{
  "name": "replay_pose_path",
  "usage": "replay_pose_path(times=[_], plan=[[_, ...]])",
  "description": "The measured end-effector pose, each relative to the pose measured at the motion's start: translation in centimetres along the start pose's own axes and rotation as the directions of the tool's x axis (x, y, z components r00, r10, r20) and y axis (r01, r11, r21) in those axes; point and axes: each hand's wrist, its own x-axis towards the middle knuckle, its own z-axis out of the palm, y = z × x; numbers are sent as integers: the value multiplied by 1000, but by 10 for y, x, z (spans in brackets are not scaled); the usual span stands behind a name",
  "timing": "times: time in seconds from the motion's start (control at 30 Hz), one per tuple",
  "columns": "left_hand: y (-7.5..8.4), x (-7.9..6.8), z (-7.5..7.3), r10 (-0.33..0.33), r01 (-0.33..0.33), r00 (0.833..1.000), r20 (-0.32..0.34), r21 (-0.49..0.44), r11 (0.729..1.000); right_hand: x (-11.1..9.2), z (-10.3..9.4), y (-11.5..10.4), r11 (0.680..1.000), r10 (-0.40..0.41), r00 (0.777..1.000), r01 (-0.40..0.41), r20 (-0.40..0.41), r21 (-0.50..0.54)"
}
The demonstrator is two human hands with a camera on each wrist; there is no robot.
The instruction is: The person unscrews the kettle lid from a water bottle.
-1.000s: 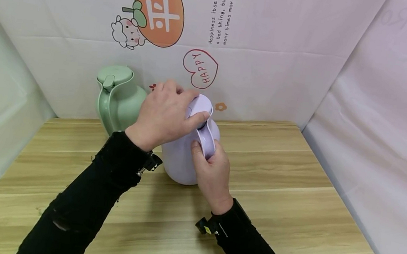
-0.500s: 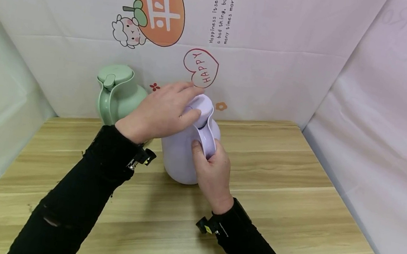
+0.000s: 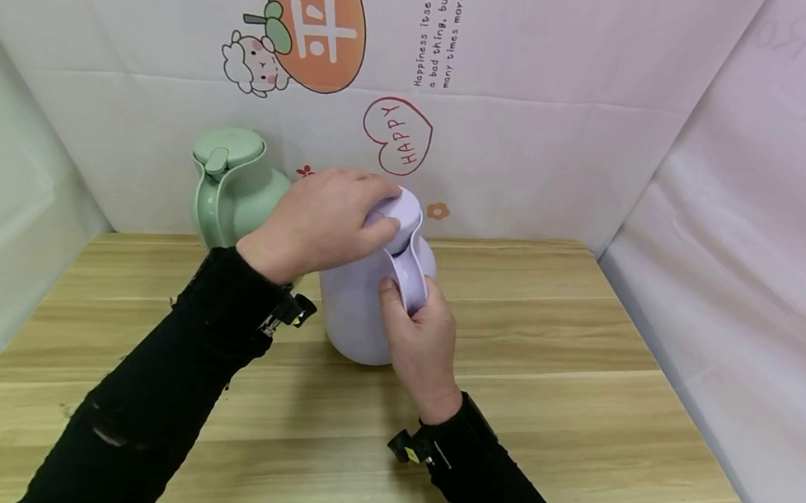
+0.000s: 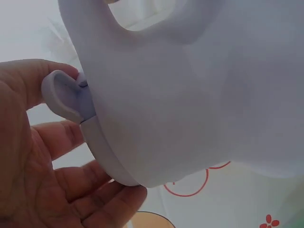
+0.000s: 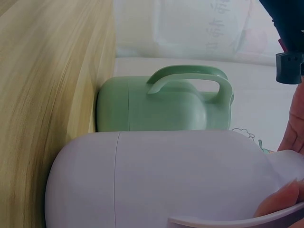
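A lilac thermos jug [image 3: 354, 316] stands upright on the wooden table. Its handle [image 3: 410, 281] is gripped by my right hand [image 3: 425, 345], thumb along the near side. Over the top, my left hand [image 3: 324, 222] holds the round lilac lid [image 3: 405, 209] between thumb and fingers. From the left wrist camera, the fingertips [image 4: 133, 194] lie along the edge of the lid, and a raised spout-like lip [image 4: 64, 95] sits close to the thumb side. The lid is seated at the jug's neck. Part of the lid is hidden by the left hand in the head view.
A green thermos jug [image 3: 252, 201] of the same shape stands left of the lilac one, near the back wall cloth [image 3: 534, 150], partly behind the left hand. White cloth also hangs on both sides of the wooden table [image 3: 561, 435].
My left hand loosened its fingers from the lid and shifted slightly left, then lowered them back onto it. The right hand and both jugs stay where they were.
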Motion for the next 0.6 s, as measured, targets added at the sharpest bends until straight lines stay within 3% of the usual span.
replay_pose_path(times=[0.4, 0.6], plan=[[7, 2, 2, -87, 89, 995, -39, 78, 993, 0, 0, 0, 1000, -3, 1000, 3, 5, 8], [7, 2, 4, -94, 99, 994, -57, 93, 991, 0, 0, 0, 1000, -9, 1000, 9, 5, 8]])
